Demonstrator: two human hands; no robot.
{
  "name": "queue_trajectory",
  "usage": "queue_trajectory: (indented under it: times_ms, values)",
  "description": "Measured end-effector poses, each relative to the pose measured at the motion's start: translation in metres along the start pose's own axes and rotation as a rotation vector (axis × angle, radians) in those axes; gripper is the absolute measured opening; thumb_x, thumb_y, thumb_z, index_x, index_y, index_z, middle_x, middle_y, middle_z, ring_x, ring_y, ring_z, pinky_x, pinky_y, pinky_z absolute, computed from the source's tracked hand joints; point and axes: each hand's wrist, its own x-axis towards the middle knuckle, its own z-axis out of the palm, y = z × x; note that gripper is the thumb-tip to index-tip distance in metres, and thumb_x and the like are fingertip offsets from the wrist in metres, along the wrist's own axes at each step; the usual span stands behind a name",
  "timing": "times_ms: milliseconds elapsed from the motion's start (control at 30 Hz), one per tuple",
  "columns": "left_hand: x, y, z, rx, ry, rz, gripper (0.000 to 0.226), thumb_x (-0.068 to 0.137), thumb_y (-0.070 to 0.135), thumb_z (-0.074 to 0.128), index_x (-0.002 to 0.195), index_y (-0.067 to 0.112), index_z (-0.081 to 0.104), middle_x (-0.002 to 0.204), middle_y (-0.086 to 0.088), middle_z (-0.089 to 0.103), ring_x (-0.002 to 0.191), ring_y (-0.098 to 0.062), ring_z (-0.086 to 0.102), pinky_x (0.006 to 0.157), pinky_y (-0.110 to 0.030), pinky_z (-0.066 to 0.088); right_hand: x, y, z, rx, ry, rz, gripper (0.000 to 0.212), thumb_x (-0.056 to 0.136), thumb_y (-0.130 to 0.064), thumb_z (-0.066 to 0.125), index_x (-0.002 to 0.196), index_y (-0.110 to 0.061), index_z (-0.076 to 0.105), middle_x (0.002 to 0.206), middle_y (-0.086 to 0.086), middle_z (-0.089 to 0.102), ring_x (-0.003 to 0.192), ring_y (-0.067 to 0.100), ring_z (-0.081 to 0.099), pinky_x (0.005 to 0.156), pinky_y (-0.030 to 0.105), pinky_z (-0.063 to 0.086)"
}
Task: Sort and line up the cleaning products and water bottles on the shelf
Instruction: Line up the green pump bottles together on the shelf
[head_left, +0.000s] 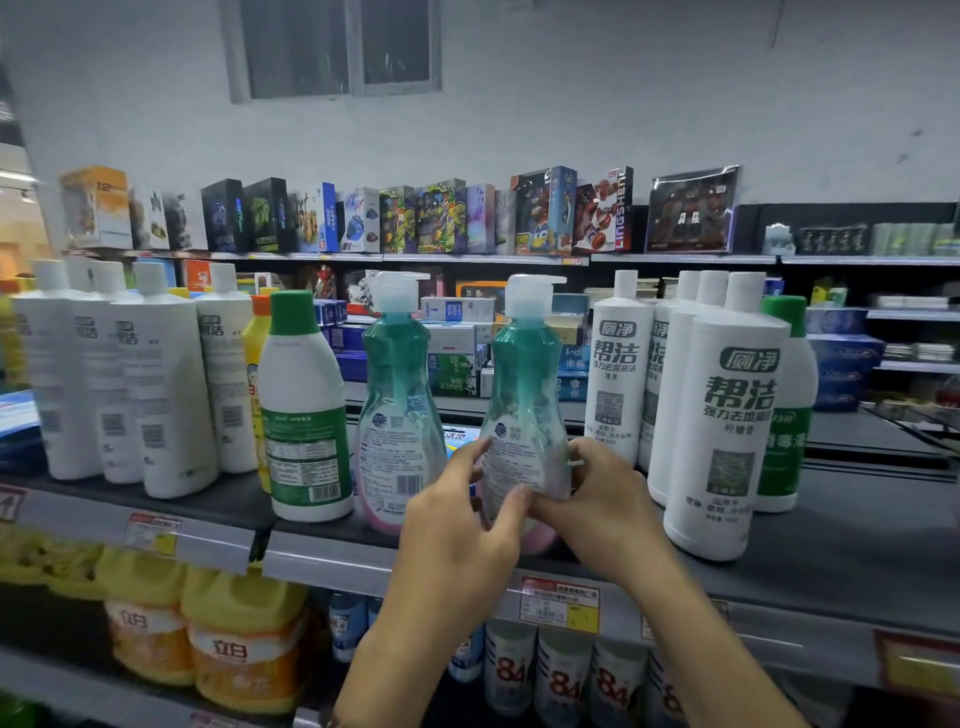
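Nearest, below the shelf edge, stand yellow jugs (244, 639) on the left and white bottles marked "84" (563, 680) to their right. A red and yellow price tag (558, 605) hangs on the front rail above them.

Two bare forearms rise to the dark shelf (857, 561). The left grip (457, 530) and the right grip (602, 499) both clasp the lower part of a teal pump bottle (524, 374), fingers curled round its sides and thumbs meeting over its back label. The bottle is upright near the front middle of the shelf; the hands hide its pink base, so I cannot tell whether it rests on the shelf.

Just to its left stands a second teal pump bottle (397, 389), and beside that a white bottle with a green cap (304, 415). A yellow bottle (254, 343) peeks out behind it. Further left is a cluster of tall white bottles (156, 389) with their backs turned.

To the right of the held bottle stand more tall white bottles, the front one (727, 415) showing large green characters. Another green-capped bottle (787, 415) is partly hidden behind it.

Beyond, a farther rack holds toothpaste boxes (457, 332) and, on top, a row of toy boxes (441, 215). A window (337, 47) sits high in the grey wall.
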Motion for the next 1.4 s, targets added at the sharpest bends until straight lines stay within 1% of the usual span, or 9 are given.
queue_trajectory:
  times_ms: [133,333,533,667,800,967,1167,1267,1400]
  values:
    - [0.015,0.013,0.009,-0.089,-0.089,-0.066,0.048,0.094,0.050,0.076,0.135,0.041,0.052,0.086,0.028,0.071,0.077,0.015,0.070,0.068,-0.010,0.055,-0.017,-0.004,0.000,-0.139,0.138,-0.044,0.056,0.056,-0.075,0.064,0.096,-0.036,0.065,0.084,-0.016,0.075,0.076,0.002,0.071,0.068,0.032,0.062]
    - [0.036,0.011,0.016,-0.137,-0.113,-0.126,0.047,0.092,0.059,0.074,0.119,0.029,0.051,0.095,0.011,0.073,0.074,0.009,0.068,0.055,-0.012,0.051,-0.041,0.007,-0.007,-0.097,0.081,-0.182,0.028,0.077,-0.050,0.077,0.099,-0.033,0.083,0.086,-0.026,0.078,0.079,-0.006,0.073,0.073,0.026,0.063]
    - [0.042,-0.002,0.017,-0.297,-0.257,-0.127,0.040,0.098,0.056,0.069,0.127,0.034,0.053,0.116,0.011,0.078,0.108,-0.009,0.075,0.099,-0.048,0.060,-0.017,0.026,-0.015,0.017,0.097,-0.151,0.036,0.089,-0.030,0.086,0.115,-0.041,0.064,0.108,-0.021,0.072,0.099,-0.010,0.068,0.076,0.014,0.058]
    - [0.039,0.000,0.017,-0.256,-0.269,-0.072,0.048,0.099,0.064,0.060,0.138,0.036,0.055,0.132,0.014,0.071,0.124,-0.004,0.066,0.111,-0.046,0.052,0.004,0.028,-0.023,0.189,-0.043,-0.127,0.042,0.095,-0.026,0.081,0.131,-0.039,0.063,0.123,-0.015,0.073,0.113,0.001,0.069,0.097,0.033,0.061]
    - [0.032,-0.009,0.015,-0.161,-0.264,-0.075,0.029,0.111,0.036,0.052,0.138,0.037,0.040,0.127,0.014,0.070,0.115,0.002,0.068,0.103,-0.033,0.054,0.011,0.035,-0.025,0.246,-0.134,-0.124,0.038,0.100,-0.021,0.074,0.134,-0.037,0.066,0.125,-0.013,0.075,0.121,0.010,0.070,0.100,0.041,0.061]
    - [0.028,-0.015,0.004,-0.032,-0.282,-0.031,0.043,0.104,0.020,0.067,0.134,0.043,0.048,0.100,0.027,0.073,0.092,0.020,0.064,0.076,-0.006,0.050,0.010,0.040,-0.021,0.242,-0.152,-0.105,0.036,0.105,-0.022,0.066,0.133,-0.045,0.064,0.126,-0.013,0.075,0.122,0.011,0.069,0.101,0.045,0.060]
    - [0.028,-0.018,0.006,-0.153,-0.282,-0.037,0.052,0.106,0.015,0.065,0.146,0.046,0.051,0.112,0.032,0.073,0.101,0.008,0.070,0.091,-0.017,0.057,0.008,0.034,-0.014,0.247,-0.058,-0.082,0.040,0.102,-0.021,0.070,0.132,-0.047,0.067,0.122,-0.014,0.077,0.119,0.011,0.071,0.098,0.046,0.062]
    - [0.034,-0.019,0.003,-0.220,-0.321,-0.081,0.056,0.106,0.012,0.063,0.146,0.050,0.052,0.117,0.025,0.075,0.109,0.001,0.071,0.105,-0.038,0.058,0.002,0.026,-0.011,0.238,-0.020,-0.099,0.044,0.101,-0.021,0.072,0.128,-0.055,0.068,0.123,-0.017,0.077,0.119,0.008,0.071,0.098,0.044,0.062]
    - [0.032,-0.018,0.005,-0.331,-0.364,-0.077,0.060,0.107,0.006,0.061,0.152,0.045,0.050,0.127,0.019,0.075,0.123,-0.002,0.068,0.115,-0.044,0.051,-0.012,0.017,-0.017,0.293,0.031,-0.095,0.046,0.090,-0.043,0.074,0.134,-0.050,0.068,0.125,-0.016,0.077,0.122,0.010,0.071,0.096,0.046,0.062]
